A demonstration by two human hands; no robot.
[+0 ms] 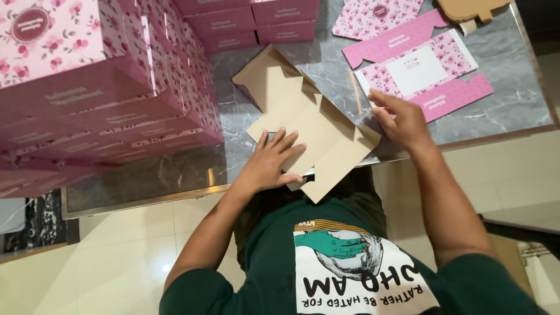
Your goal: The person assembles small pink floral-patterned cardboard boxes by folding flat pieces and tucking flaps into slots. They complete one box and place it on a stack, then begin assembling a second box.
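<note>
Pressing flat on the unfolded cardboard box blank [303,125] at the grey marble table's [501,64] near edge, the left hand [269,162] is spread open; further right, the right hand [401,119] pinches a flap — creases are best held firmly, judged so.

My left hand [269,161] lies flat, palm down, fingers [286,142] spread and pointing away from me, the thumb out to the side. My right hand [402,119] is further forward, fingers curled down with the tips pressing. Both forearms are bare and reach forward, elbows bent near my body.
</note>
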